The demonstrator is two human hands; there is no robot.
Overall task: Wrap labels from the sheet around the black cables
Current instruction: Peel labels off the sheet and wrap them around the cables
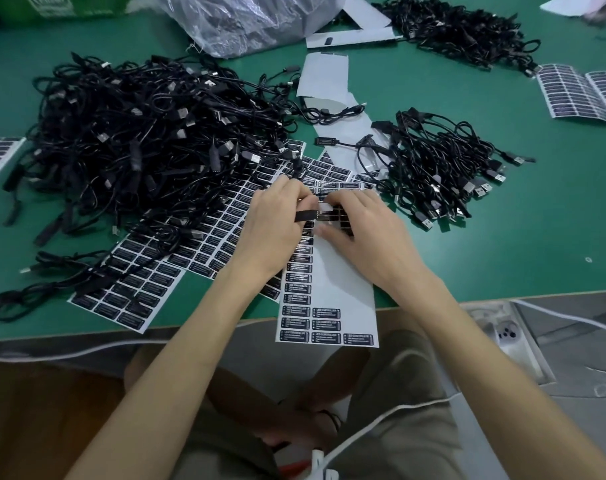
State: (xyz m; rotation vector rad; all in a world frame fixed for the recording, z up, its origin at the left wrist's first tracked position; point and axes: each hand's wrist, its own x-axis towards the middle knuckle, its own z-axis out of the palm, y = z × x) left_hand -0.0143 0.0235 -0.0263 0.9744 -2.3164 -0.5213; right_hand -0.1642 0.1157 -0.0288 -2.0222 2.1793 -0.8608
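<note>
Left hand point(277, 223): I see it pinching the black inline block of one cable point(306, 215) between thumb and fingers, held level just above the sheet.
Right hand point(363, 237): fingers curled down at the block's end, over the partly used label sheet point(329, 285); I cannot tell whether it pinches a label.
That sheet lies under both hands and overhangs the near edge of the green bench point(502, 254). Black labels remain in its left column and bottom rows.
Full label sheets point(135, 285): fanned out to the left, partly under the large heap of black cables point(138, 133) toward the bench's left edge.
Smaller cable bundle point(440, 161): just right of the hands.
Third cable pile point(467, 32): far right corner.
Bare backing strips point(325, 77) and clear plastic bag point(246, 19): far edge.
</note>
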